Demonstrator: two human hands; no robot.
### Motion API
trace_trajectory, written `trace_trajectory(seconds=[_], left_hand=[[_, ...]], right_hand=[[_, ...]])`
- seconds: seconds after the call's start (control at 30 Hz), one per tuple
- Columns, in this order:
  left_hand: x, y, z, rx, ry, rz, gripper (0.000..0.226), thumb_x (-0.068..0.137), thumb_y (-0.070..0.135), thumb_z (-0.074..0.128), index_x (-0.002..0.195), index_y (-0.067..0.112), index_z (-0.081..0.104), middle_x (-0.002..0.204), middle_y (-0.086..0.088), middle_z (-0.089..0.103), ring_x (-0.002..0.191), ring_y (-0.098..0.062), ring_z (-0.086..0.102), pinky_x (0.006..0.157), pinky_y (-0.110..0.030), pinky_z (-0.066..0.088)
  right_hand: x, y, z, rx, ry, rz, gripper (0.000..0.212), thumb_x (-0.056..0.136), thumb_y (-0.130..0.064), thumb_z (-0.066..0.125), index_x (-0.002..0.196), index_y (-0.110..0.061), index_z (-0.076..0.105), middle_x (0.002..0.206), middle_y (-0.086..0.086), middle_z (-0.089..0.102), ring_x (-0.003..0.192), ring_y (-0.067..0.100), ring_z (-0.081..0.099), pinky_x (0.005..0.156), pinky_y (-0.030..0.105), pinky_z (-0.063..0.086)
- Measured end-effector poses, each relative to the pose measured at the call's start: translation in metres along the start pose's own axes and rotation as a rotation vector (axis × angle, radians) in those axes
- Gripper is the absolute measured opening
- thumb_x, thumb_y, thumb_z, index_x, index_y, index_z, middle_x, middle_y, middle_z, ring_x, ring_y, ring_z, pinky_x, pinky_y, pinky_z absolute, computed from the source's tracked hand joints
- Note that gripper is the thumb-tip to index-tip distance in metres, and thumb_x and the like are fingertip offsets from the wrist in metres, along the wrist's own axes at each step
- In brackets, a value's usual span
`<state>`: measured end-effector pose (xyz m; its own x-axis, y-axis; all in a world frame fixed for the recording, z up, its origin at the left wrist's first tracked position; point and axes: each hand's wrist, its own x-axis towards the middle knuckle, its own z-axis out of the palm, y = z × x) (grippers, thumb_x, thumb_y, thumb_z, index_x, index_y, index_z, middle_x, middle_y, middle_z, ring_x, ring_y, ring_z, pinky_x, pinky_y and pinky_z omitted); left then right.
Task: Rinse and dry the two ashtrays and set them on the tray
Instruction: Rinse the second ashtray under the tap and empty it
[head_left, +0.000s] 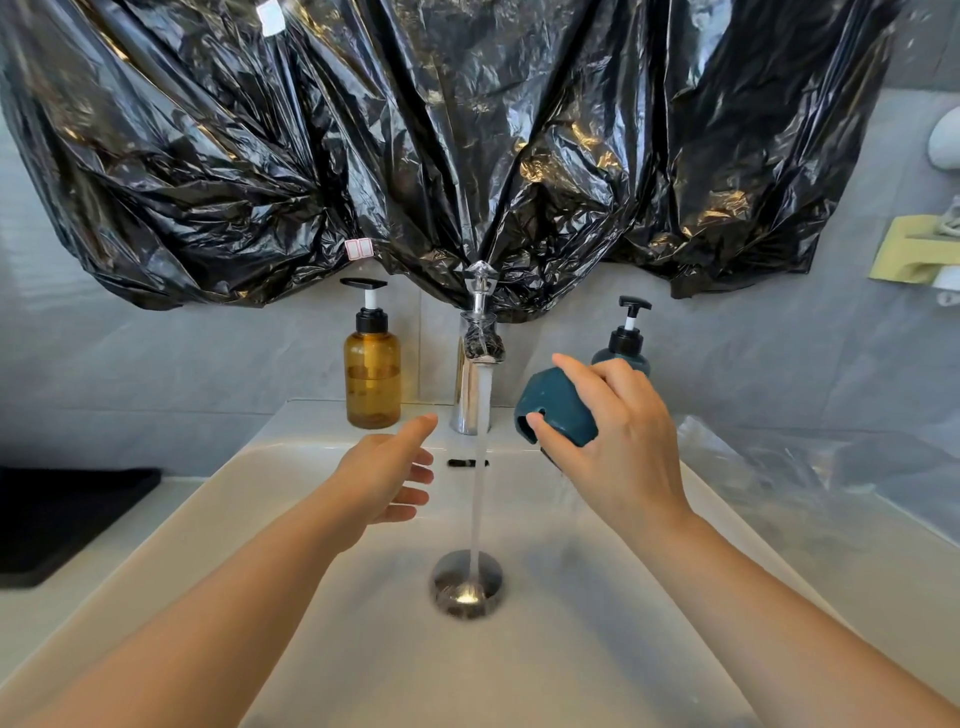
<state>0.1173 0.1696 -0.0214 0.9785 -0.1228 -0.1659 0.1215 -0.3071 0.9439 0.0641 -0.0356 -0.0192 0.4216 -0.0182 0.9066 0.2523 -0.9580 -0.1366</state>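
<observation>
My right hand (618, 441) grips a dark teal ashtray (553, 405), tilted with its underside toward me, just right of the running water stream (480, 467). Thumb and fingers curl round its rim. My left hand (392, 473) hovers open over the white sink (208, 519), left of the stream, fingers straight and holding nothing. Water pours from the chrome faucet (475, 384) down onto the metal drain (466, 582). A second ashtray is not in view.
An amber pump bottle (371, 374) stands left of the faucet, a dark teal pump bottle (626, 338) behind my right hand. Black plastic sheeting (441, 145) hangs over the wall above. A black mat (62, 514) lies on the left counter, clear plastic film (810, 462) on the right.
</observation>
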Motion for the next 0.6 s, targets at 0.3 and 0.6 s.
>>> trace_trajectory(seconds=[0.3, 0.6], left_hand=[[-0.004, -0.004, 0.005, -0.006, -0.151, 0.027, 0.05, 0.089, 0.053, 0.054, 0.118, 0.011, 0.058, 0.111, -0.008, 0.067, 0.095, -0.024, 0.068, 0.084, -0.038, 0.057], [-0.011, -0.001, 0.003, -0.253, -0.18, 0.077, 0.027, 0.091, 0.042, 0.057, 0.104, 0.018, 0.058, 0.108, -0.015, 0.068, 0.092, -0.033, 0.071, 0.08, -0.042, 0.059]], right_hand=[[-0.006, -0.019, 0.022, 0.86, -0.208, 0.903, 0.028, 0.086, -0.044, 0.065, 0.108, -0.026, 0.066, 0.11, -0.005, 0.065, 0.109, 0.016, 0.058, 0.083, 0.024, 0.049], [-0.004, -0.031, 0.029, 1.087, -0.539, 1.084, 0.04, 0.097, -0.05, 0.044, 0.121, -0.021, 0.056, 0.116, 0.006, 0.065, 0.103, 0.023, 0.064, 0.088, 0.043, 0.057]])
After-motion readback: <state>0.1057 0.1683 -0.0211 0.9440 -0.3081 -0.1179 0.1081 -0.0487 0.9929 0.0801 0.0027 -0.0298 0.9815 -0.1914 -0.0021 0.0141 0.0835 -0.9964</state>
